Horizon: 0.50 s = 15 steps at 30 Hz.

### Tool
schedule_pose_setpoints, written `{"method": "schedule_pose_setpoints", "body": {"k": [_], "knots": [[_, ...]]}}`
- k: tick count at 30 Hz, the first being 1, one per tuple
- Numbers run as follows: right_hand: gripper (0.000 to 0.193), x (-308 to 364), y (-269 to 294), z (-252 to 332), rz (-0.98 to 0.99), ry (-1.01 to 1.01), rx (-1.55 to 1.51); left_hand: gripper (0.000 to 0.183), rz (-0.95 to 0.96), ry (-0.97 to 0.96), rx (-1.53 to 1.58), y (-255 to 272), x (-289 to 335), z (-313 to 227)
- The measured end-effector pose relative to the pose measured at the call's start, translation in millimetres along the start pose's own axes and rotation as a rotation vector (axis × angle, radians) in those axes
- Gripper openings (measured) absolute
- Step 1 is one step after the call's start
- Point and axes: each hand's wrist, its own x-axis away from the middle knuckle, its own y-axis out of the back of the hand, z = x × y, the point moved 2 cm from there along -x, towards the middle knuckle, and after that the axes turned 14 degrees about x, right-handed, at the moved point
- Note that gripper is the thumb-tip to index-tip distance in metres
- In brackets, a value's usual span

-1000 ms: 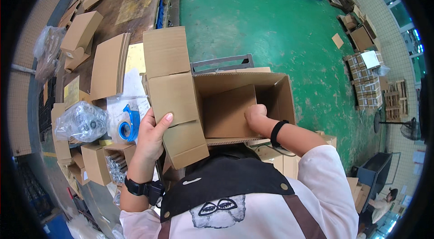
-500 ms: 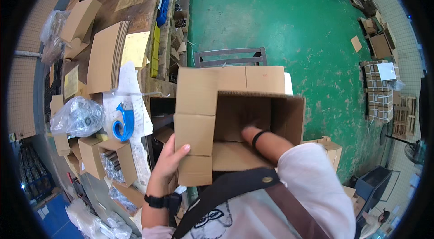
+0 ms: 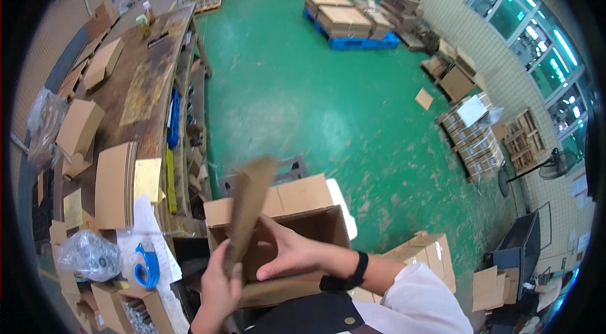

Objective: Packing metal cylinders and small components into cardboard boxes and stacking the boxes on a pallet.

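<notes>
An upright cardboard piece [image 3: 250, 198], seen almost edge-on and blurred, rises in front of me. My left hand [image 3: 221, 286] is closed around its lower end. Just to its right is my right hand [image 3: 293, 249], thumb spread away from the fingers; its fingertips reach toward the piece and are partly hidden by it. Both hands are over an open cardboard box [image 3: 325, 223], whose dark inside shows beyond my right wrist. Whether the held piece is joined to the box I cannot tell.
A long wooden workbench [image 3: 154, 91] runs along the left, bearing flattened cardboard [image 3: 113, 185], a blue tape dispenser [image 3: 148, 266] and a plastic bag [image 3: 91, 255]. Beyond the box stands a dark stool or chair frame [image 3: 293, 170]. Another carton [image 3: 435, 258] lies at right; a blue pallet [image 3: 363, 42] is farther off.
My right hand has come out of the box's inside toward the left hand. The cardboard piece, earlier facing me broadside, is now turned edge-on. The view has tipped up toward the room.
</notes>
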Motion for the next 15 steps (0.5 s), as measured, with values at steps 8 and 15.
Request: {"method": "schedule_pose_setpoints", "body": {"k": [8,15], "knots": [[0.118,50.3,12.6,-30.4,-0.346,-0.046,0.331,0.096,0.588,-0.163,0.285,-53.1,-43.8,41.2],[0.079,84.2,12.3,-33.8,-0.125,-0.176,0.263,0.114,0.644,0.223,0.947,-39.6,-38.4,87.0]]}}
